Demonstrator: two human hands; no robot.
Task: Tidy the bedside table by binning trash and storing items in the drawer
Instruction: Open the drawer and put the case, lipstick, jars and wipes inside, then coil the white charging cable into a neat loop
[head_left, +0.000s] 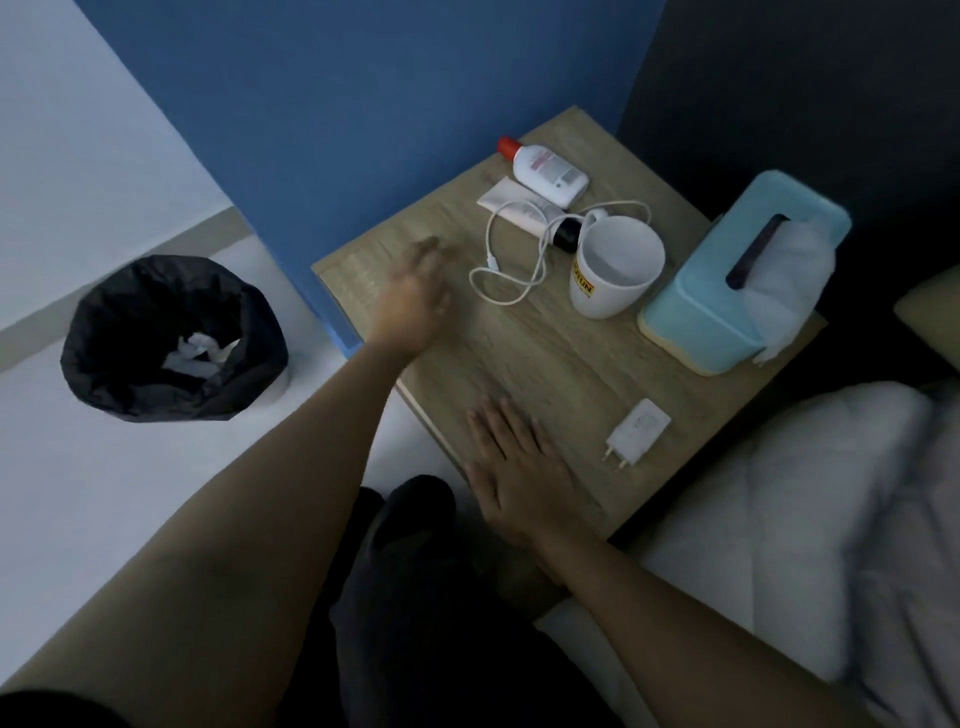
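Observation:
On the wooden bedside table (540, 353) lie a white bottle with a red cap (545, 169), a white tube (519, 205), a coiled white cable (519, 260), a white mug (615, 267), a blue tissue box (727, 280) and a white charger plug (636, 431). My left hand (415, 296) hovers blurred over the table's left part, fingers spread, holding nothing, a short way left of the cable. My right hand (519, 467) rests flat on the table's near edge, left of the charger plug.
A bin with a black liner (171, 338) stands on the floor to the left, crumpled white tissues inside. A blue wall panel stands behind the table. White bedding (831, 519) lies to the right. My dark-clothed knee is below the table's front edge.

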